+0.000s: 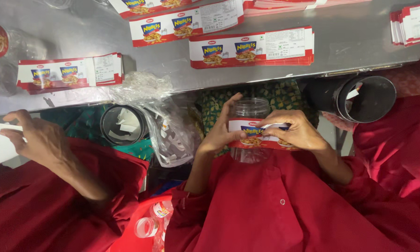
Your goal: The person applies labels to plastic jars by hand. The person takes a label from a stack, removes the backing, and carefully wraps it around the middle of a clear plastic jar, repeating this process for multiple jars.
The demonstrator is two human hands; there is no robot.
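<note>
I hold a clear plastic jar (251,108) against my lap, below the steel table's edge. My left hand (220,132) wraps around the jar's left side, with its fingers up near the rim. My right hand (297,134) presses a red, white and blue label (247,132) onto the jar's front, and its fingertips pinch a white strip (276,126) at the label's upper edge. The jar looks empty and has no lid.
Stacks of the same labels (252,46) lie on the steel table (345,42). A black bin (108,125) with paper scraps, a clear bag (172,135) and a second black bin (373,99) are nearby. A co-worker's hand (35,136) holds white paper at left. A red basket (130,233) holds jars.
</note>
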